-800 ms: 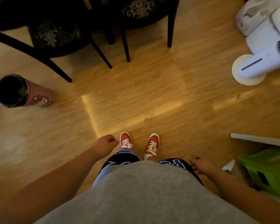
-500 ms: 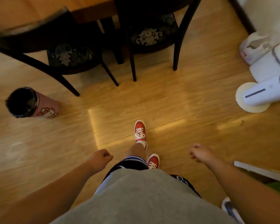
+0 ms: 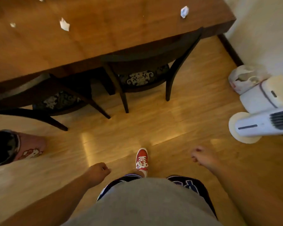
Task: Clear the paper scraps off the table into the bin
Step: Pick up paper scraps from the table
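Note:
A brown wooden table [image 3: 121, 33] fills the top of the head view. White paper scraps lie on it: a crumpled one [image 3: 184, 11] near the right end, a larger torn one [image 3: 64, 24] left of the middle, a small one [image 3: 13, 24] further left. A pink cartoon-print bin [image 3: 32, 146] with a black liner stands on the floor at the left edge. My left hand [image 3: 97, 172] and my right hand [image 3: 201, 156] hang low over the floor, fingers loosely curled, holding nothing, well short of the table.
Two dark chairs [image 3: 142, 77] with patterned seats are tucked under the table's near edge. At the right stand a white fan-like appliance [image 3: 258, 126], a white box [image 3: 261, 97] and a plastic bag [image 3: 245, 79] by the wall. Wooden floor lies between me and the chairs.
I have stepped forward and the view has risen: the table top with its scraps has come into view. Both hands still hang idle.

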